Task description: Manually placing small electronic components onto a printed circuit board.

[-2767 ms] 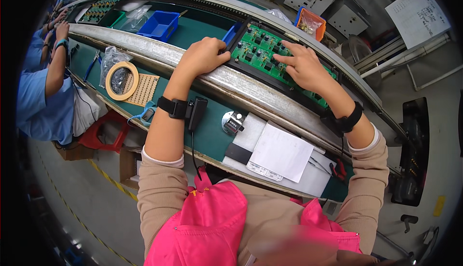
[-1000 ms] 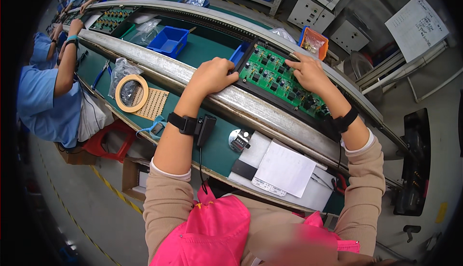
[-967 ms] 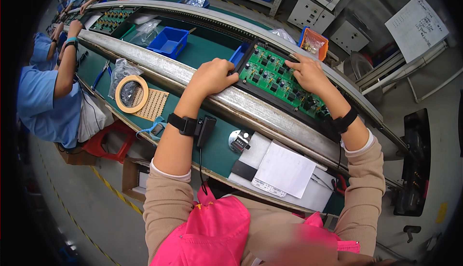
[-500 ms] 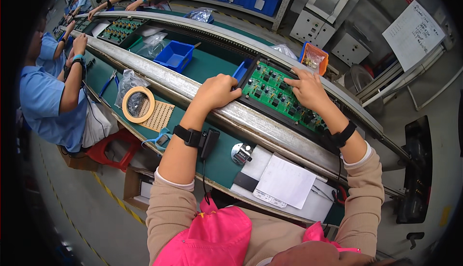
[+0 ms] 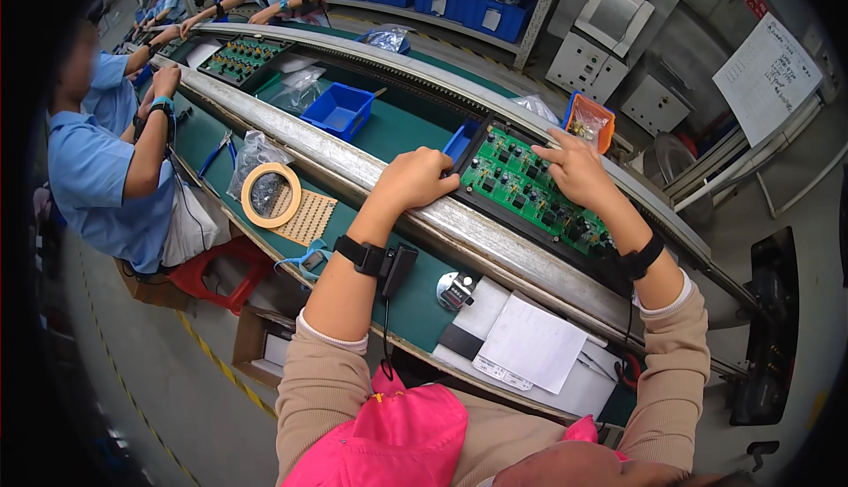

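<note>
Green circuit boards (image 5: 517, 178) with several small black and yellow parts sit side by side in a black carrier frame (image 5: 508, 217) on the conveyor line. My left hand (image 5: 412, 178) is closed at the frame's left end, its fingers curled and its thumb lying along the metal rail (image 5: 340, 158). Over the far edge of the boards is my right hand (image 5: 583, 173), with fingers stretched and apart and nothing visible in it. Its fingertips are at the boards' upper edge; contact is hard to tell. The right wrist and forearm hide part of the frame's right end.
Blue bin (image 5: 338, 112) and plastic bags lie left on the line; an orange bin (image 5: 590, 123) stands beyond. Nearer are a tape roll (image 5: 270, 196), perforated board (image 5: 309, 219), pliers (image 5: 216, 153), tally counter (image 5: 456, 291) and papers (image 5: 532, 337). Co-workers (image 5: 115, 169) sit left.
The whole view has shifted slightly, with the scene appearing a little farther right and lower. My right hand's fingers have changed pose slightly above the boards; my left hand stays at the frame's left end.
</note>
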`<state>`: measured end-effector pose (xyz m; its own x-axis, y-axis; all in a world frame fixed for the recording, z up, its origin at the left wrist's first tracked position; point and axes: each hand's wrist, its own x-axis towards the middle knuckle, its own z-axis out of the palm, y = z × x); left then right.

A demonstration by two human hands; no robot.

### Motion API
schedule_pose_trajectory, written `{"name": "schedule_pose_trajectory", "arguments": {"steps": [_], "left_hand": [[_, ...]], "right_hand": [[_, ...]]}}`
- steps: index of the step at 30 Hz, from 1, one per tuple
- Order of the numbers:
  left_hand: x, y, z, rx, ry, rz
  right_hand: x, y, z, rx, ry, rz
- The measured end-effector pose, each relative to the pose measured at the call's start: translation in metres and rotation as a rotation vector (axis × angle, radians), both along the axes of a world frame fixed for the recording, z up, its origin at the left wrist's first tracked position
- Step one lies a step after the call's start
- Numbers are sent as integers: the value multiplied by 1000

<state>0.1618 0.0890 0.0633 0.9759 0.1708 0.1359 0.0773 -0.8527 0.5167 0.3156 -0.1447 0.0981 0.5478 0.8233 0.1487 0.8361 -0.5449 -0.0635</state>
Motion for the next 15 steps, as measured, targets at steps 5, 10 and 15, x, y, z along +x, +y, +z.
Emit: {"name": "schedule_pose_trajectory", "arguments": {"steps": [5, 10, 15], "left_hand": [[-1, 1, 0, 14, -22, -14], [0, 0, 1, 30, 0, -17], [0, 0, 2, 32, -8, -18]], "right_hand": [[0, 24, 1, -43, 20, 2], [3, 36, -5, -129, 42, -57], [5, 38, -8, -147, 31, -61]]}}
